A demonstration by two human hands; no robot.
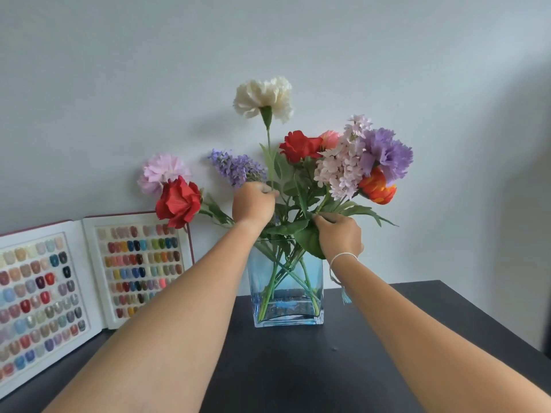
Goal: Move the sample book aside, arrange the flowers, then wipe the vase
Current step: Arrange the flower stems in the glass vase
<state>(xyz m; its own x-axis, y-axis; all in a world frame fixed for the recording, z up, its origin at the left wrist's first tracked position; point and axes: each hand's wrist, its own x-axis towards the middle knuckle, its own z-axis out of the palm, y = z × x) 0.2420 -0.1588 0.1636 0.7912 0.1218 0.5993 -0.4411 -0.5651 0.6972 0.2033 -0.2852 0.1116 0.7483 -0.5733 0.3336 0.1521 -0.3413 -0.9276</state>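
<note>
A square blue glass vase point(287, 296) stands on the dark table point(298, 368) and holds a bunch of artificial flowers. My left hand point(253, 204) pinches the stem of the tall white carnation point(264, 96) just above the vase. My right hand point(338, 232) grips the stems under the pale pink lilac cluster point(343, 165) at the right of the bunch. The open sample book point(59, 287), with rows of coloured nail tips, leans against the wall at the left, apart from the vase.
Red roses point(179, 202) point(299, 146), a pink carnation point(162, 171), lavender sprigs point(235, 166), a purple carnation point(387, 153) and an orange bloom point(377, 186) spread wide above the vase. The wall is close behind. The table's right edge point(492, 323) runs diagonally.
</note>
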